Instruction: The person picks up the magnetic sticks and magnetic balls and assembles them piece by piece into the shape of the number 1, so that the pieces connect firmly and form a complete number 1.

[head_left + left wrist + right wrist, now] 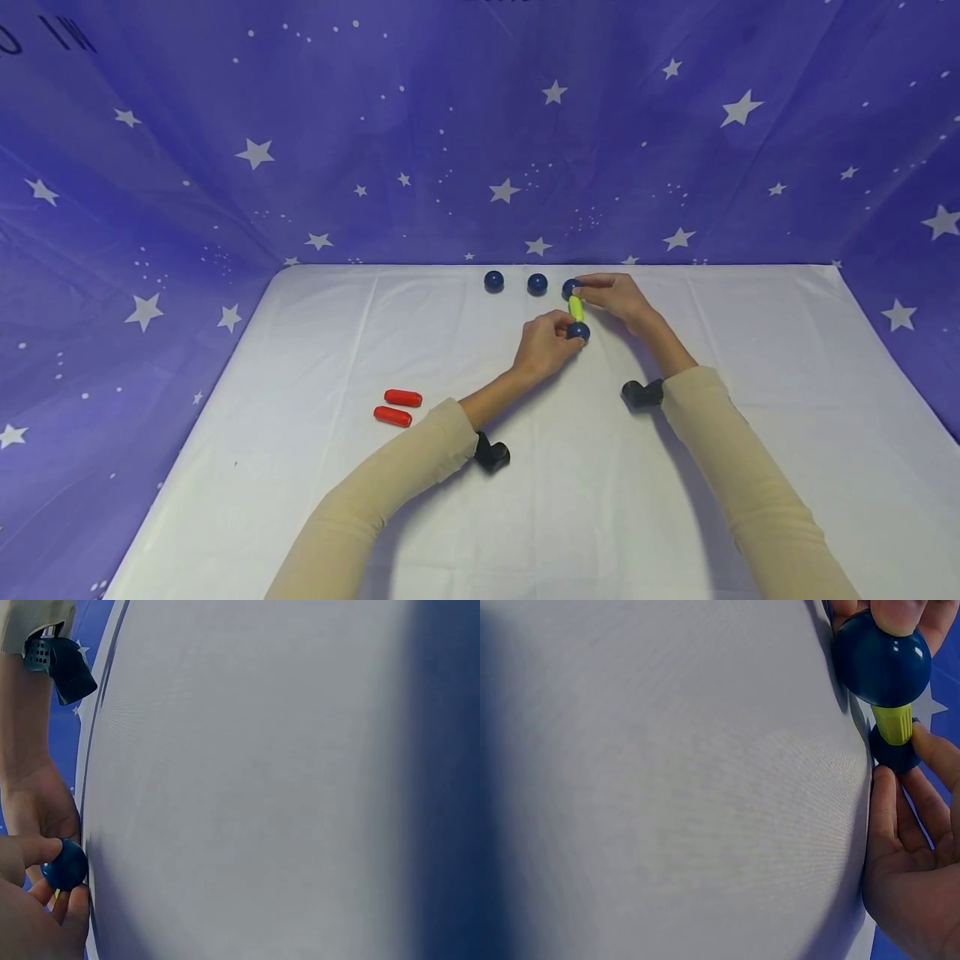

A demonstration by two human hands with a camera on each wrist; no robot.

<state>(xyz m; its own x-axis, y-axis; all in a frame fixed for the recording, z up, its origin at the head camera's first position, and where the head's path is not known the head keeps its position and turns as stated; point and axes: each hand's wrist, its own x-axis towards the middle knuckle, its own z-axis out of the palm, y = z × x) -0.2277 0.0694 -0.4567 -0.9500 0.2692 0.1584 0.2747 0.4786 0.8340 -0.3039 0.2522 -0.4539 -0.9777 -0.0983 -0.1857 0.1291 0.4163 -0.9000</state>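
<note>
A yellow-green rod [576, 308] joins two dark blue balls in the head view, toward the back of the table. My left hand [543, 343] pinches the nearer ball [578, 332] between thumb and fingers. The farther ball [571, 288] is in the fingers of my right hand [613, 296]. In the right wrist view the ridged rod [893, 724] runs between the large near ball [883, 660] and the smaller-looking far one [894, 750]. From the left wrist, one ball [66, 865] shows under the left thumb, with most of the rod hidden behind it.
Two more blue balls, one at the left [493, 282] and one beside it [537, 284], sit near the table's back edge. Two red rods, an upper [403, 398] and a lower [393, 416], lie at left. A starry purple cloth [420, 150] hangs behind the white table [300, 483].
</note>
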